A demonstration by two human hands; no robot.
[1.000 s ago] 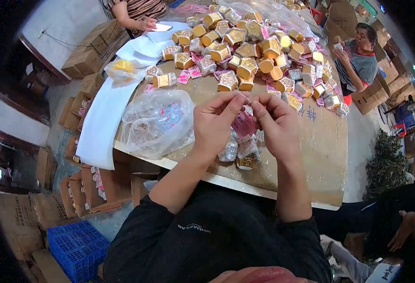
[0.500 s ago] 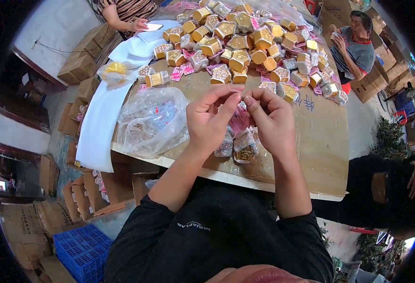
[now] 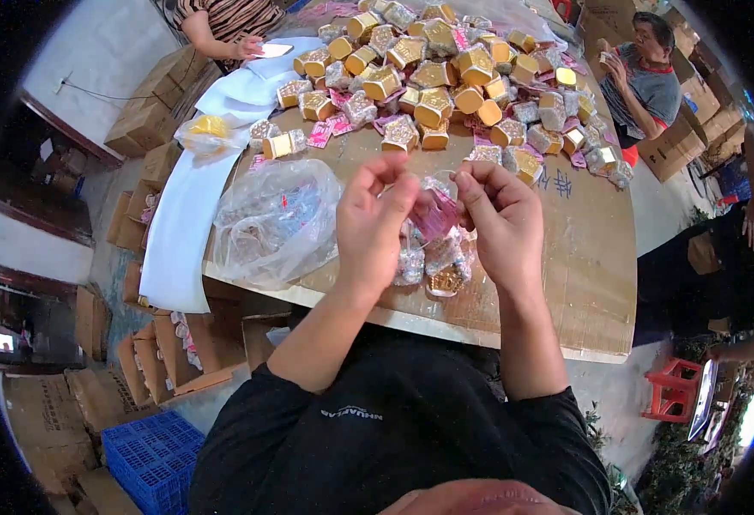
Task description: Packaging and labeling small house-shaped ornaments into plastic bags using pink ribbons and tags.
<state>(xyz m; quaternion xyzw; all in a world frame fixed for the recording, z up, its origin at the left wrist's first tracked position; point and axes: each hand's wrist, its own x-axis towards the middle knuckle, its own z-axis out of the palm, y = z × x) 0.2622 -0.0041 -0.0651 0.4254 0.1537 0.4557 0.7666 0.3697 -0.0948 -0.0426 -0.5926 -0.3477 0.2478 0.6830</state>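
Above the near part of the table, my left hand (image 3: 371,225) is closed with thumb and fingers pinched together. What its fingertips hold is too small to make out. A pink tag (image 3: 435,216), slightly blurred, hangs between my two hands, beside the left fingertips. My right hand (image 3: 507,225) pinches a thin pale string (image 3: 442,174) between thumb and forefinger, with its other fingers curled. Below the tag, small gold and glittery house-shaped ornaments (image 3: 444,280) in clear wrap lie on the cardboard tabletop (image 3: 579,257); my hands and the tag partly cover them.
A heap of gold ornaments (image 3: 433,77) with pink tags covers the far table. Left lie a clear plastic bag (image 3: 265,245) and a white sheet (image 3: 175,249). One person holds a phone (image 3: 274,51); another (image 3: 647,81) sits right. Blue crate (image 3: 152,455), red stool (image 3: 675,388) stand on the floor.
My hands have drawn apart at the fingertips, the left going left and the right slightly right. The pink tag shows more between them. At right, the dark-clothed person has shifted, exposing the red stool.
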